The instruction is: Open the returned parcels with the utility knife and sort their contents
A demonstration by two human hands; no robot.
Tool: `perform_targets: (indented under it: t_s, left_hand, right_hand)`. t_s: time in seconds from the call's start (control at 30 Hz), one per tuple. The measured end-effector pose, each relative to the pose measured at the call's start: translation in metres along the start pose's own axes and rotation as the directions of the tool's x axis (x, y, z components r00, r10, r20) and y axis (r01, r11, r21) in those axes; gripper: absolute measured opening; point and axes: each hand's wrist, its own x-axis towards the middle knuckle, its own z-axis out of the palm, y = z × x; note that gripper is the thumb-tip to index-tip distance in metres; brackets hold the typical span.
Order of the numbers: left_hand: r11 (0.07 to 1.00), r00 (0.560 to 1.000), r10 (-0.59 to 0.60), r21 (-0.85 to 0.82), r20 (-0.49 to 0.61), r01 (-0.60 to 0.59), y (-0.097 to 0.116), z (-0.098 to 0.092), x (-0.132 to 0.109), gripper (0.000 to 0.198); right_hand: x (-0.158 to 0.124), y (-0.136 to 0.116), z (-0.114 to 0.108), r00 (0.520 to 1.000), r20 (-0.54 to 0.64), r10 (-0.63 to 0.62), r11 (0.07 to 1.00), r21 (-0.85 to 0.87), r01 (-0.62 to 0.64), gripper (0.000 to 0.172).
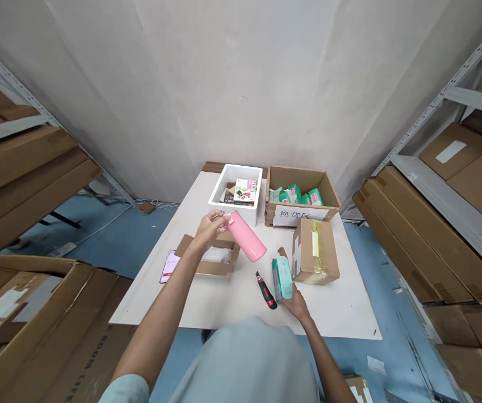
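Note:
My left hand (212, 228) grips the upper end of a pink bottle (247, 239), which hangs tilted above the table with its base toward the right. Below it lies an open small cardboard box (211, 267) with whitish packing inside. My right hand (297, 305) is closed on the near end of a teal-and-pink carton (283, 277), its fingers partly hidden. Just left of that carton, a black-and-red box cutter (266, 291) rests on the table. A taped cardboard box (315, 252) stands right beside the carton.
On the white tabletop (232, 310), a white bin (241, 212) holds booklets or boxes, and a labelled carton (299, 215) holds several teal packs. A phone (169, 266) lies left. Shelves with boxes flank both sides; a large open box (56, 336) stands at lower left.

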Motion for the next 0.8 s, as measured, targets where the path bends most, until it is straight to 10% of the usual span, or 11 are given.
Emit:
perform_targets:
  t_s: [0.17,0.43,0.57,0.7,0.8]
  left_hand:
    - [1.000,0.999,0.004,0.010,0.046,-0.004,0.012,0.018,-0.009,0.064]
    - [0.993,0.998,-0.014,0.115,0.068,0.006,0.009,0.055,-0.021,0.068]
    - [0.986,0.999,-0.017,0.166,0.042,0.010,-0.004,0.069,-0.032,0.068]
    - [0.969,0.996,0.032,0.243,0.079,-0.051,-0.005,0.068,-0.046,0.068]
    - [0.953,0.982,0.065,0.280,0.179,-0.114,0.000,0.058,-0.050,0.071]
  right_hand:
    - [-0.003,-0.025,-0.019,0.994,-0.064,-0.092,0.993,0.066,0.097,0.054]
    - [-0.031,-0.122,-0.057,0.885,-0.365,-0.289,0.794,0.426,0.435,0.086]
    - [-0.044,-0.152,-0.060,0.840,-0.474,-0.263,0.818,0.352,0.455,0.070]
    - [-0.051,-0.157,-0.058,0.885,-0.436,-0.167,0.766,0.508,0.394,0.062]
    - [-0.056,-0.155,-0.058,0.970,-0.209,-0.121,0.525,0.816,0.241,0.053]
